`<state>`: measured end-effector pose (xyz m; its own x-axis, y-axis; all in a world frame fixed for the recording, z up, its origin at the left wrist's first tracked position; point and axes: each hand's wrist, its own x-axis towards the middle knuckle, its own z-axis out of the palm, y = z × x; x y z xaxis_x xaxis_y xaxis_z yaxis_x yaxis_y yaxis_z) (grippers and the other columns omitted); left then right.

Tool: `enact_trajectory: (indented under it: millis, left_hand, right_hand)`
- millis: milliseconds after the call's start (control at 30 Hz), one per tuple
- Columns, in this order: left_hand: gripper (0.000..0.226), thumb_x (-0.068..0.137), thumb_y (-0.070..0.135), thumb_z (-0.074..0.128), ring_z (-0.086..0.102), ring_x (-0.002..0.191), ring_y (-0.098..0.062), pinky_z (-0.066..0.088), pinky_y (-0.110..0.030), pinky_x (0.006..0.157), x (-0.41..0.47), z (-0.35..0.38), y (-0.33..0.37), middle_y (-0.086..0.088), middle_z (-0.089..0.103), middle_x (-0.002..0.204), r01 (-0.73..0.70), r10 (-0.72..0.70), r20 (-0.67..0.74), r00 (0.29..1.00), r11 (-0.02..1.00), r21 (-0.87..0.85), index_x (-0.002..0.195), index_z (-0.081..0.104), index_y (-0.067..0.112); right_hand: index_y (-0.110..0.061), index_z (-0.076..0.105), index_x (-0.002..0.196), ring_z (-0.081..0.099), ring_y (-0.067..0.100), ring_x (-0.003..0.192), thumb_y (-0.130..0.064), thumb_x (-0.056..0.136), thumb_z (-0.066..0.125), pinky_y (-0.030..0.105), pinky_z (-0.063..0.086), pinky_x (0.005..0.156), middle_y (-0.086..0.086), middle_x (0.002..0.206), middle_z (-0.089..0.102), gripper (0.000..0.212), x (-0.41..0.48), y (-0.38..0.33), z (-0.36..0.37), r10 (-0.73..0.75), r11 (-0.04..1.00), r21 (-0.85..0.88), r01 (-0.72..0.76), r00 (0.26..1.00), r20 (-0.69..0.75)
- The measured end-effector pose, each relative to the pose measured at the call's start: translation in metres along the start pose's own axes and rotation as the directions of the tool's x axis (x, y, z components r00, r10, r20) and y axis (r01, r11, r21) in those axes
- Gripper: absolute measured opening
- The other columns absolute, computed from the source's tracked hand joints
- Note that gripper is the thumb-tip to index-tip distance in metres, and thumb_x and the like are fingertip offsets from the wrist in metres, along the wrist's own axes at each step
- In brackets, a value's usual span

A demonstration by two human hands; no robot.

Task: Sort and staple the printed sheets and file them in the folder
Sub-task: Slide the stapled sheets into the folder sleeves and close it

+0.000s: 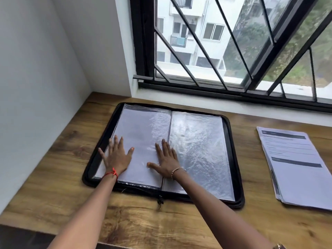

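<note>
A black zip folder [233,177] lies open on the wooden desk, its clear plastic sleeves spread left and right. The left sleeve [140,130] has a white sheet inside; the right sleeve [197,146] looks shiny and crinkled. My left hand [116,155] rests flat with spread fingers on the lower left of the left sleeve. My right hand [166,159] presses flat on the same sleeve beside the spine. A stack of printed sheets [294,168] with dark header bars lies on the desk to the right of the folder, untouched.
The wooden desk [62,194] meets a white wall [36,87] on the left and a white sill under a barred window [233,51] at the back. The folder's zip pull [160,201] hangs over its front edge.
</note>
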<state>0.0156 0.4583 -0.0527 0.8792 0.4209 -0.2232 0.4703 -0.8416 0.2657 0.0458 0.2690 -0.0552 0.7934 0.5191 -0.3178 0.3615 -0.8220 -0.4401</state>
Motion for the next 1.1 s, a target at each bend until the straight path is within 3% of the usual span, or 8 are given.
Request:
enact_trajectory:
  millis: [167,300,433,567,700,800,967,1100]
  left_hand:
    - [0.073,0.097,0.047,0.033,-0.019,0.144,-0.026,-0.015,-0.054,0.111,-0.005,-0.009,0.055,-0.016,-0.01,0.157,0.121,-0.118,0.036,0.992,0.988,-0.101,0.15,0.009,0.003]
    - [0.065,0.099,0.039,0.036,-0.012,0.145,-0.026,-0.005,-0.05,0.114,-0.013,0.002,0.116,-0.014,-0.007,0.158,-0.093,0.098,0.015,0.995,0.979,-0.182,0.148,0.013,0.002]
    - [0.045,0.098,0.021,0.046,0.03,0.139,-0.026,0.023,-0.03,0.109,-0.029,0.02,0.192,-0.016,0.03,0.151,-0.298,0.339,0.0,0.941,0.826,-0.479,0.137,0.041,-0.001]
    - [0.025,0.094,0.01,0.052,0.06,0.108,-0.025,0.033,-0.012,0.078,-0.054,0.031,0.267,-0.017,0.067,0.113,-0.397,0.539,0.089,0.838,0.713,-0.578,0.109,0.067,-0.004]
    - [0.021,0.091,0.003,0.054,0.065,0.077,-0.023,0.047,-0.024,0.075,-0.077,0.049,0.337,-0.018,0.068,0.093,-0.29,0.582,0.218,0.783,0.652,-0.7,0.102,0.066,-0.011]
    - [0.022,0.093,0.004,0.051,0.061,0.077,-0.022,0.046,-0.027,0.072,-0.091,0.067,0.377,-0.015,0.064,0.093,-0.25,0.597,0.316,0.737,0.675,-0.694,0.107,0.064,-0.008]
    - [0.018,0.085,0.0,0.05,0.046,0.068,-0.018,0.034,-0.03,0.062,-0.103,0.088,0.419,-0.011,0.052,0.072,-0.23,0.557,0.307,0.771,0.694,-0.683,0.073,0.056,0.013]
    - [0.01,0.074,0.006,0.051,0.032,0.058,-0.017,0.024,-0.034,0.056,-0.099,0.107,0.437,-0.009,0.038,0.061,-0.195,0.502,0.292,0.814,0.709,-0.678,0.065,0.049,0.009]
  right_hand:
    - [-0.014,0.011,0.149,0.014,0.015,0.144,-0.028,0.092,0.055,0.03,0.013,0.117,0.001,0.156,0.011,0.073,-0.022,0.021,-0.033,-0.052,0.878,0.477,0.036,0.998,0.021]
    - [-0.006,0.038,0.138,0.047,0.019,0.129,-0.009,0.087,0.062,0.021,0.036,0.105,0.012,0.139,0.048,0.057,-0.052,0.061,-0.047,0.121,0.753,0.658,-0.006,0.984,-0.13]
    - [0.001,0.059,0.115,0.062,0.024,0.11,0.001,0.084,0.058,0.016,0.044,0.087,0.018,0.114,0.065,0.031,-0.084,0.116,-0.075,0.387,0.766,0.64,-0.061,0.839,-0.383]
    - [0.0,0.067,0.106,0.066,0.026,0.098,0.003,0.082,0.054,0.022,0.045,0.085,0.016,0.103,0.07,0.028,-0.128,0.186,-0.109,0.53,0.801,0.561,-0.211,0.686,-0.498]
    - [0.006,0.068,0.095,0.064,0.031,0.097,0.009,0.08,0.053,0.019,0.041,0.08,0.02,0.1,0.069,0.021,-0.177,0.261,-0.133,0.628,0.766,0.577,-0.282,0.521,-0.579]
    - [0.007,0.066,0.098,0.06,0.031,0.104,0.008,0.083,0.05,0.023,0.041,0.085,0.021,0.107,0.066,0.022,-0.211,0.311,-0.145,0.695,0.716,0.593,-0.368,0.45,-0.56]
    - [0.006,0.062,0.106,0.052,0.036,0.113,0.005,0.083,0.051,0.035,0.041,0.094,0.023,0.118,0.057,0.026,-0.24,0.374,-0.151,0.765,0.644,0.606,-0.466,0.385,-0.517]
    - [0.002,0.052,0.122,0.041,0.034,0.124,-0.007,0.088,0.054,0.035,0.034,0.102,0.018,0.134,0.043,0.035,-0.237,0.398,-0.152,0.747,0.665,0.535,-0.52,0.464,-0.477]
